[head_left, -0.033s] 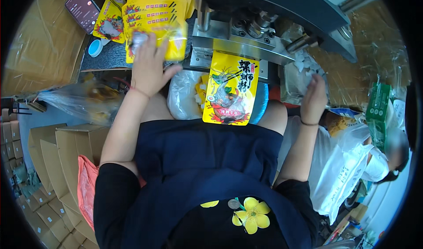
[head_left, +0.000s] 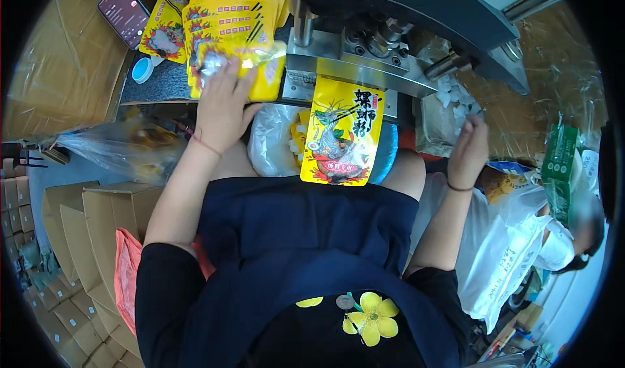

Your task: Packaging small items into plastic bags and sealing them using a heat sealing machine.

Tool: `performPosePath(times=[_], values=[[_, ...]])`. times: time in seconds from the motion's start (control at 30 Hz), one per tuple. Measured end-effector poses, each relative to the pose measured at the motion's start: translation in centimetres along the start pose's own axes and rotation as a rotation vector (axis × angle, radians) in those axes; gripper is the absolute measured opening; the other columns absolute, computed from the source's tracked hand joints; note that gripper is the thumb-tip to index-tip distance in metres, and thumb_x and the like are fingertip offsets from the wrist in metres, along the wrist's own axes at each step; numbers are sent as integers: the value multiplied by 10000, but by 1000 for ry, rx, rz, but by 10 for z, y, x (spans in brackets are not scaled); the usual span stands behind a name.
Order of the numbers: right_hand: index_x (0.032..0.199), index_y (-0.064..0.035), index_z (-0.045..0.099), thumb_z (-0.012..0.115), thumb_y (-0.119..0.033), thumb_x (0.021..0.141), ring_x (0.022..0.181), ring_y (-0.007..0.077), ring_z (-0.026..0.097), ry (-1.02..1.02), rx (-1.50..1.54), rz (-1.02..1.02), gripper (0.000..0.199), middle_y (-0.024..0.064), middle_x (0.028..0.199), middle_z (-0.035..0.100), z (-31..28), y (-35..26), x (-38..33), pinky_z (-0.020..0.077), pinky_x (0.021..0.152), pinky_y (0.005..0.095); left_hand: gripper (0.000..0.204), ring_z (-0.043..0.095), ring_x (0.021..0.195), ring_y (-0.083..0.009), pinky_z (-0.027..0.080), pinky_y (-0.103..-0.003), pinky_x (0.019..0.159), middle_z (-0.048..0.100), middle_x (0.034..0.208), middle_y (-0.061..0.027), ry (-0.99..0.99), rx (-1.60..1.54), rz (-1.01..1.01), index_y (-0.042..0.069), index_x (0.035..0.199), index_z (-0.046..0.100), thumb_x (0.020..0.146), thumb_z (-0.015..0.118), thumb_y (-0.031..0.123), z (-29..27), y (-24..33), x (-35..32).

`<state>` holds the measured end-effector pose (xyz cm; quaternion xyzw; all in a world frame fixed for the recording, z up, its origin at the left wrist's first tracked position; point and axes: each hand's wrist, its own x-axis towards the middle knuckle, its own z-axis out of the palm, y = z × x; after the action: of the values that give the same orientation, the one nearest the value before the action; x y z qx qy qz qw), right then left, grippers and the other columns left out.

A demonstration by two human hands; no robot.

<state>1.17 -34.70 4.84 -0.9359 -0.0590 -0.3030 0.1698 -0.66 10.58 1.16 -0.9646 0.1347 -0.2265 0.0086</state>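
Note:
My left hand (head_left: 221, 111) lies with fingers stretched out and thumb apart on a yellow printed food pouch (head_left: 265, 84), slightly blurred. That pouch is on top of the front of a fanned stack of similar yellow pouches (head_left: 228, 19). Another yellow pouch (head_left: 342, 133) is under the front of a metal press (head_left: 351, 65), its near end hanging toward my lap; neither hand touches it. At the right, my right hand (head_left: 470, 146) is raised beside a bin of white scraps (head_left: 449, 104). Its fingers are loosely bent, with nothing visible in them.
A phone (head_left: 124, 13), a single yellow pouch (head_left: 163, 32) and a blue-white round lid (head_left: 141, 70) lie left of the stack. A plastic bag (head_left: 270, 140) hangs below the press. Cardboard boxes (head_left: 91, 231) stand at left; a person (head_left: 556, 241) is at right.
My left hand and the pouch under it have shifted a little to the right. My right hand has moved slightly to the right. The pouch at the press has hardly moved.

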Motion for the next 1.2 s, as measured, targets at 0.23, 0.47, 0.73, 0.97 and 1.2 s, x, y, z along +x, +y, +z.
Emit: performPosePath(times=[0.23, 0.47, 0.73, 0.97, 1.2], values=[[1037, 9, 599, 530, -78, 980, 801, 227, 583, -290, 525, -239, 125, 140, 905, 598, -3, -82, -9, 476, 763, 315, 239, 655, 902, -105, 522, -259, 792, 714, 1014, -56, -116, -1473, -623, -31, 1155, 665, 986, 631, 135, -26, 39, -27], [1053, 14, 643, 631, -81, 957, 861, 159, 607, -336, 907, -87, 136, 109, 959, 648, -10, -144, 19, 477, 794, 261, 296, 671, 730, -132, 519, -275, 665, 713, 827, -83, -451, -1385, -367, -42, 1002, 708, 908, 747, 236, -33, 103, -10], [1043, 4, 654, 538, -167, 1007, 872, 290, 627, -678, 707, -363, 210, 129, 973, 660, -14, -108, 28, 490, 783, 362, 351, 667, 988, -115, 521, -281, 902, 722, 1114, -69, -894, -2069, -468, -21, 1211, 644, 995, 637, 255, -35, 141, -14], [1199, -69, 626, 576, -124, 941, 1020, 448, 615, -363, 44, -133, 269, 231, 1172, 634, -2, -25, 42, 511, 865, 466, 358, 677, 1042, -168, 525, -323, 950, 694, 1181, -113, -717, -2195, -601, -30, 1262, 601, 904, 608, -40, -19, 129, 8], [1254, -156, 589, 629, -138, 895, 1046, 437, 607, -502, -74, 9, 361, 227, 1282, 565, 35, 4, 31, 510, 848, 484, 370, 693, 1033, -222, 557, -351, 887, 664, 1240, -150, -743, -2257, -725, -37, 1291, 558, 927, 602, 13, -6, 111, 32]])
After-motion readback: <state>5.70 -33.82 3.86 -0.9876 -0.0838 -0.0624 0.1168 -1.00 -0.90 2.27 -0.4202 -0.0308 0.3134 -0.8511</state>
